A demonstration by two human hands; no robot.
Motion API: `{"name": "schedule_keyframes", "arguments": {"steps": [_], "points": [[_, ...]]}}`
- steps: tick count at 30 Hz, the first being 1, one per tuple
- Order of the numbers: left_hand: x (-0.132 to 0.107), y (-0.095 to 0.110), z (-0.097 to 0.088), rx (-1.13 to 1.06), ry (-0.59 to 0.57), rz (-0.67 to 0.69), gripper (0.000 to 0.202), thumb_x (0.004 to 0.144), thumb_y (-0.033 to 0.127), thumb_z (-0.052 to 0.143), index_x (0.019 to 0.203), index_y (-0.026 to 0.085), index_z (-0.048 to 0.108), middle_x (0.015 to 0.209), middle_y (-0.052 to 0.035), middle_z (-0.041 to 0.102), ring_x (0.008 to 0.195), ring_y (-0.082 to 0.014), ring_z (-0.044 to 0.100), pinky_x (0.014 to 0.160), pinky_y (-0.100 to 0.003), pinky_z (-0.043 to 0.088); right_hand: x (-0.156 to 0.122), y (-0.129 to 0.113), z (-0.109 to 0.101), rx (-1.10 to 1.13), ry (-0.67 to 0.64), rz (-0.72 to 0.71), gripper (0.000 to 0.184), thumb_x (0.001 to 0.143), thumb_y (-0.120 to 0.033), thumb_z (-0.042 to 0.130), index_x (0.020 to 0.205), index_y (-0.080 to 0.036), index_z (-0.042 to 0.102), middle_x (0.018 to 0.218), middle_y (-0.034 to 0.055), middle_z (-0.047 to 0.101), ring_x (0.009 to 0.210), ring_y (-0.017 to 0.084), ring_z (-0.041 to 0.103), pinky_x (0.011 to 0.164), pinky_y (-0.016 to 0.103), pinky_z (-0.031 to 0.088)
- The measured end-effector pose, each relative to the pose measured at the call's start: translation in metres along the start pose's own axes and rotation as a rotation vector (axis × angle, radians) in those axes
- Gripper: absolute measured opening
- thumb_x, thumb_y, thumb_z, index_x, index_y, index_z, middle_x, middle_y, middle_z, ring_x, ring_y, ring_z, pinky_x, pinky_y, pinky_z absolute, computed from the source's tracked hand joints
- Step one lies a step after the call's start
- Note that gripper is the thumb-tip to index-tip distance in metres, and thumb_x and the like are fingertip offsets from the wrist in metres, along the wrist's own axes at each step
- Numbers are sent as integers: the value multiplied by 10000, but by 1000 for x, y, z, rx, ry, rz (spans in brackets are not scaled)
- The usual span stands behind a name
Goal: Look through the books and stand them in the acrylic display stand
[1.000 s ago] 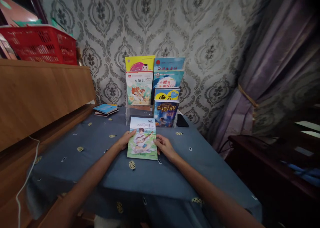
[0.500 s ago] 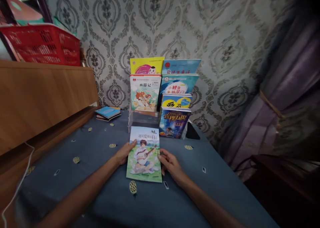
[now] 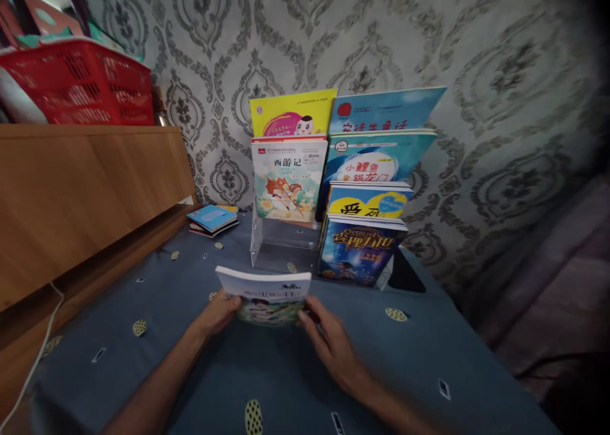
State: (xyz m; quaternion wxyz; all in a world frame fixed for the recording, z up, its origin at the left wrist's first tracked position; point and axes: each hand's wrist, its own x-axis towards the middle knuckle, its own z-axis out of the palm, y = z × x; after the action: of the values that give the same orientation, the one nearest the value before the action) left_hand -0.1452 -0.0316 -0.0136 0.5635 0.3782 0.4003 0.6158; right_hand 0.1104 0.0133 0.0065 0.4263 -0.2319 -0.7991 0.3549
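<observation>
A thin picture book [image 3: 264, 298] with a green cover is raised off the blue tablecloth [image 3: 152, 308], its top edge tipped toward me. My left hand [image 3: 218, 311] grips its left edge and my right hand [image 3: 330, 341] grips its right edge, fingers curled on the cover. Just beyond it stands a clear acrylic book rack [image 3: 281, 244] against the wall. The rack's lowest left slot is bare. Above that slot sit a white-covered book [image 3: 288, 178] and a yellow book [image 3: 290, 112]. The right column holds several blue and yellow books [image 3: 366, 200].
A small stack of thin books [image 3: 213, 220] lies at the table's back left. A wooden unit [image 3: 81, 194] runs along the left with a red basket [image 3: 81, 82] on top. A dark flat object [image 3: 406, 275] lies behind the rack's right side. A white cord [image 3: 33, 365] hangs at left.
The book was lying flat on the cloth; both hands have now lifted it and tilted it up, and it has moved toward the rack. The view has closed in on the rack.
</observation>
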Motion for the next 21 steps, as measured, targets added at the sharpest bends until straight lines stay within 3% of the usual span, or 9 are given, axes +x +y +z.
{"name": "schedule_keyframes", "arguments": {"steps": [4,8,16,21], "points": [[-5,-2,7,63,-19,27,834,421,671,910,1044,144,734,975,-148,781,1151,-394,660,1017,-491,507,-14,13,4,-14,11,12,188,1011,-357,457,933,-239,580,773,14,613,720,175,626,690,264,518],[-1,1,9,50,-16,-2,789,463,699,882,1021,163,731,999,-134,782,1150,-375,666,1016,-477,514,-16,9,3,-12,1,13,167,1010,-346,458,950,-244,577,772,8,616,711,171,621,691,262,511],[28,15,24,-48,109,-75,625,738,657,755,1046,115,706,1065,-166,772,1126,-350,689,1025,-477,522,5,-1,2,107,19,100,276,1010,-395,437,1077,-200,621,968,70,703,777,181,641,686,286,520],[40,39,33,-30,263,116,594,692,579,822,1070,139,695,1074,-115,772,1079,-317,707,995,-447,532,31,2,4,62,63,116,289,985,-394,458,1053,-191,652,866,47,705,628,159,598,591,281,494]]}}
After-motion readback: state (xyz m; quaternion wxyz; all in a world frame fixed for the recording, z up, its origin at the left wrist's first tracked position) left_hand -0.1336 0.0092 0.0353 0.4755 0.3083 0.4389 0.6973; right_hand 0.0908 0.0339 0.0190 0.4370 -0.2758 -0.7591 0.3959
